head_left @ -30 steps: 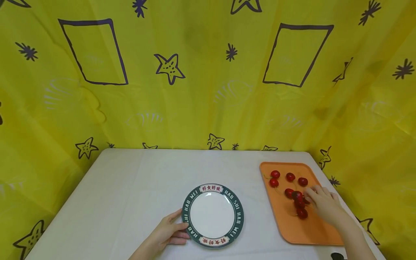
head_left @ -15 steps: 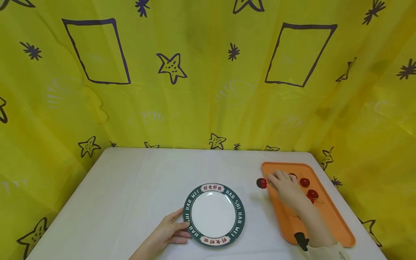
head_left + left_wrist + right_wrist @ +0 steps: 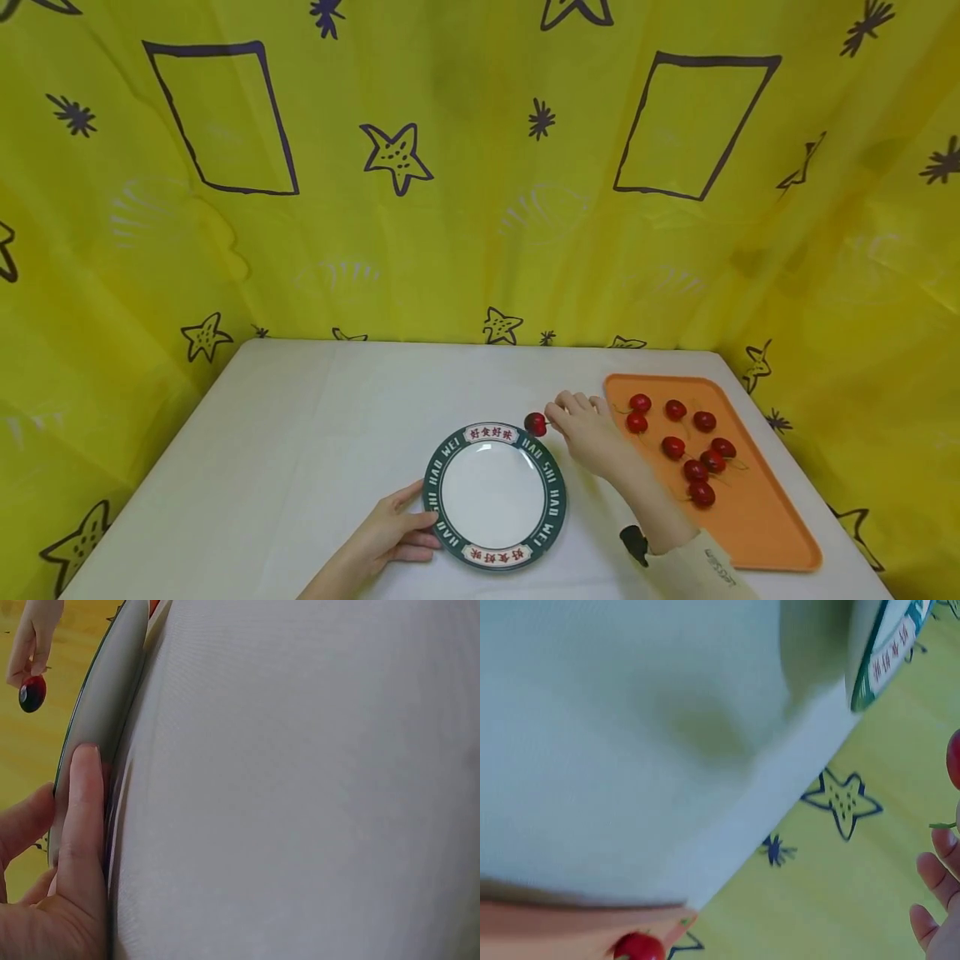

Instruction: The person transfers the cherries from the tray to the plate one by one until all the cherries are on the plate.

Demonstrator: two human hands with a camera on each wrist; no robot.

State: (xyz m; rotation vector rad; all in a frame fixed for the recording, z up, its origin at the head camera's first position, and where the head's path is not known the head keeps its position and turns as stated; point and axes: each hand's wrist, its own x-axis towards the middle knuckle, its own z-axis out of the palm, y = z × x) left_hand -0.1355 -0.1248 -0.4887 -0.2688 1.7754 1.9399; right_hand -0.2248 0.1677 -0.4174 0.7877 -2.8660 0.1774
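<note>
In the head view a round white plate with a green lettered rim (image 3: 554,500) is at the middle front. My left hand (image 3: 390,529) grips its left edge; the left wrist view shows fingers (image 3: 82,825) against the plate's underside (image 3: 112,682) and the thumb on the other side. My right hand (image 3: 588,433) pinches a red cherry (image 3: 536,424) by its stem, holding it above the plate's upper right rim. At the right edge of the right wrist view, the same cherry (image 3: 954,759) hangs from the fingertips, partly cut off.
An orange tray (image 3: 757,521) lies on the right of the white-covered table (image 3: 315,433), with several cherries (image 3: 696,471) on it. A yellow curtain (image 3: 465,250) with drawn stars encloses the table's back and sides.
My right hand has picked a cherry from the tray and carried it leftward to the plate's edge. The left hand has kept its grip on the plate.
</note>
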